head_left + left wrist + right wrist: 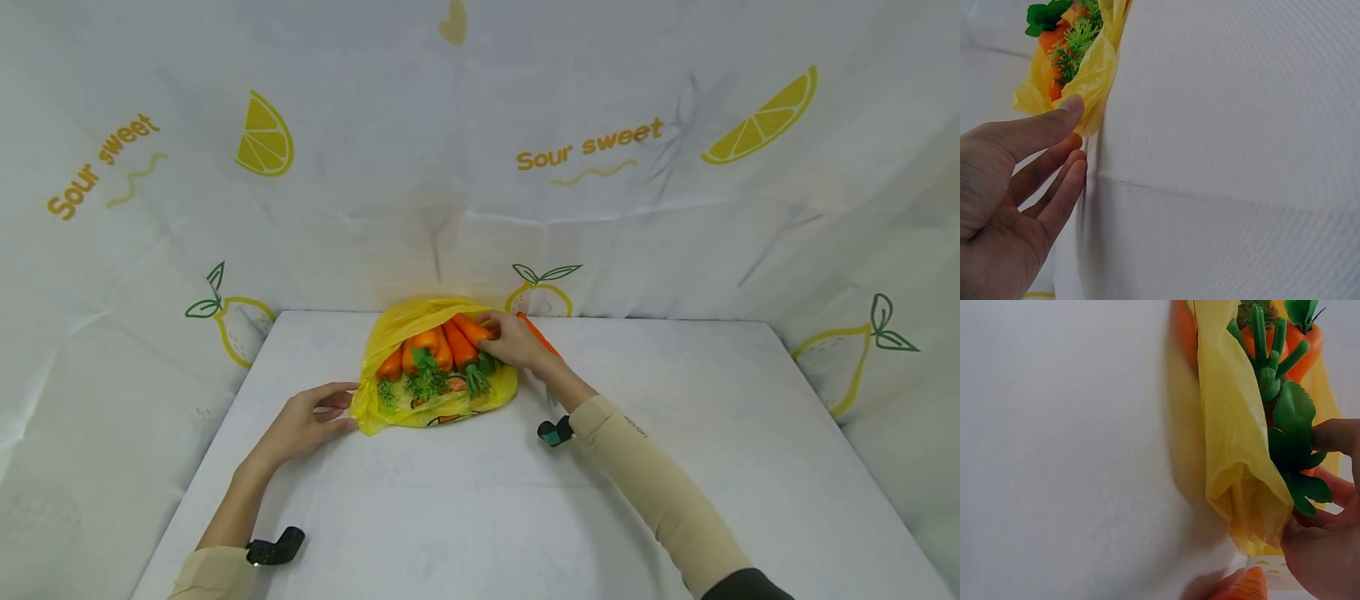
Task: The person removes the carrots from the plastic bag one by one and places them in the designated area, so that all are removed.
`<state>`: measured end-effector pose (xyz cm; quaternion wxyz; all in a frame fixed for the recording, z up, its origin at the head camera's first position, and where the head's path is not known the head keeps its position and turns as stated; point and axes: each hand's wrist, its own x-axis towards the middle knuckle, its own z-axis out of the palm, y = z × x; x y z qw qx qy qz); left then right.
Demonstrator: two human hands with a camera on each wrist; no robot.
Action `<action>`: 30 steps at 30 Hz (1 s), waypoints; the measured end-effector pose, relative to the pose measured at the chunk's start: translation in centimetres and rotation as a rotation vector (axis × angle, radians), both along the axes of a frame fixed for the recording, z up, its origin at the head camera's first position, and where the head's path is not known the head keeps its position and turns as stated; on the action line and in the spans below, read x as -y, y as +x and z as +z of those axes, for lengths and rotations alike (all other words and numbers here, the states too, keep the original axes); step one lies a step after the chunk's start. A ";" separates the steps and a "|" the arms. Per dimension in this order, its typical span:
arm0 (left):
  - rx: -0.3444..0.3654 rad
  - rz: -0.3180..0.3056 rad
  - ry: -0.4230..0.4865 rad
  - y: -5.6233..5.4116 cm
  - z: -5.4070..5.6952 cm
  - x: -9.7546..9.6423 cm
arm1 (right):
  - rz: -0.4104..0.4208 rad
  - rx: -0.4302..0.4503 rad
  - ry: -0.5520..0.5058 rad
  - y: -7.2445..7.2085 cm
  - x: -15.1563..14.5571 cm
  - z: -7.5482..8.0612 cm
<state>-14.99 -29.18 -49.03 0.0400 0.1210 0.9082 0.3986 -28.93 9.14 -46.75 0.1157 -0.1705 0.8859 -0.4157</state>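
Note:
A yellow plastic bag lies on its side at the back of the table, its mouth showing several orange toy carrots with green tops. My left hand is at the bag's left edge, fingers loosely extended. In the left wrist view the thumb overlaps the yellow plastic. At the right side of the mouth, my right hand holds a carrot among the others. Dark green leaves show between its fingers in the right wrist view; part of the carrot is hidden.
Another orange piece lies on the white table behind my right wrist. A white cloth with lemon prints hangs right behind the table's back edge and at both sides.

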 end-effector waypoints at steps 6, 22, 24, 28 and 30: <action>0.008 0.001 0.001 0.0 0.0 0.0 | -0.005 0.015 -0.034 0.6 -0.1 0.6; 0.016 0.005 0.003 -0.2 0.2 0.1 | 0.080 -0.079 -0.070 2.5 -1.4 2.7; 0.022 0.005 0.002 -0.1 0.2 0.0 | 0.083 -0.085 -0.068 3.0 -1.6 3.0; 0.026 0.006 0.001 -0.1 0.2 -0.1 | 0.094 -0.096 -0.063 3.7 -2.2 3.4; 0.026 0.006 -0.001 -0.1 0.2 -0.1 | 0.109 -0.107 -0.067 4.1 -2.5 3.7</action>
